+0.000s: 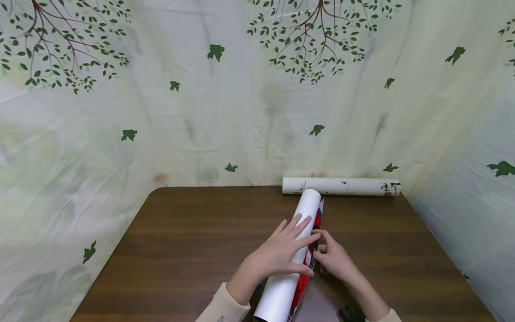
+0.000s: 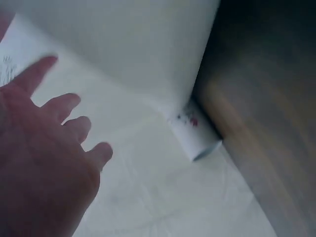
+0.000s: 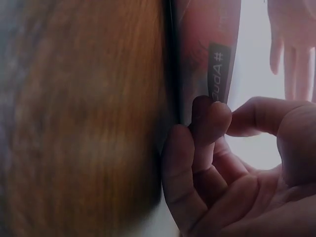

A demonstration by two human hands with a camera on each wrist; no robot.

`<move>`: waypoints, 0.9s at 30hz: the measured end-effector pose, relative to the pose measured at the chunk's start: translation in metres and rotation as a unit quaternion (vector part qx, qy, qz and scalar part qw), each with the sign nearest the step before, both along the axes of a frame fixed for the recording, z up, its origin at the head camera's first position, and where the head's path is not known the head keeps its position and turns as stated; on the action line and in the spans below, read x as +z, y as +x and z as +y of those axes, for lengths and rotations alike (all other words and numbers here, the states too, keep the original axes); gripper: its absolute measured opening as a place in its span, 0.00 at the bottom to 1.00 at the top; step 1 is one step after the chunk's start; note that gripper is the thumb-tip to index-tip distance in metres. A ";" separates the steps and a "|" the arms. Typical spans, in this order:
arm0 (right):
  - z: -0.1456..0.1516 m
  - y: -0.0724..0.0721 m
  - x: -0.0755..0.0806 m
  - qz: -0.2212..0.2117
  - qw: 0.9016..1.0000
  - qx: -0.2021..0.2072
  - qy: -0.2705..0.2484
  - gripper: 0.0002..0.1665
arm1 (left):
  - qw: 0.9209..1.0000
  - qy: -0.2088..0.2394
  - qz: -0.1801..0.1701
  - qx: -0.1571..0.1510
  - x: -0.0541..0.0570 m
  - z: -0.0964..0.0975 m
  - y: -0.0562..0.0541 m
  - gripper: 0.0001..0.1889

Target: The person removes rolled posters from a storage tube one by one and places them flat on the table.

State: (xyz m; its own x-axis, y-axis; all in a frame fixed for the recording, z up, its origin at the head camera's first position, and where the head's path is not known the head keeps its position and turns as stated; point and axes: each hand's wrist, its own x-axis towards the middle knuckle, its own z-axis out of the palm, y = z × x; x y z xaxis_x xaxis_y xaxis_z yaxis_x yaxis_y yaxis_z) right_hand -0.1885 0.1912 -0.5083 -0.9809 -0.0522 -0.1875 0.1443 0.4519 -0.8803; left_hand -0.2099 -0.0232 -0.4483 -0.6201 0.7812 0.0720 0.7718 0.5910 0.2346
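While the upper part of the frame is filled by a pale curtain (image 1: 249, 107) printed with leafy branches (image 1: 318, 27), the lower part is taken up by a brown wooden table (image 1: 189, 232). On it, right of centre at the bottom of the frame, a white roll (image 1: 277, 297) is laid slantwise, its far end directed up and to the right. Behind that end, at the table's far edge, a second roll (image 1: 346, 186) with small printed motifs is placed crosswise; whether the two are touching cannot be told. The white roll is partly covered by the left hand (image 1: 281, 250), whose fingers are spread and laid across it. To the right, the right hand (image 1: 335, 259) is curled, and the red printed edge (image 1: 299, 286) exposed along the roll's right side is pinched between thumb and fingers. At the bottom right of centre, a dark object (image 1: 348, 313) is only partly shown. On the printed edge, a small black label (image 3: 218, 69) with white lettering is seen in the right wrist view, just above the fingertips.
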 end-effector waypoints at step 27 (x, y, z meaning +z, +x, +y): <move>-0.001 -0.005 -0.007 0.013 0.998 0.002 0.056 0.42 | 0.985 -0.098 -0.028 0.142 -0.021 0.017 0.030 0.42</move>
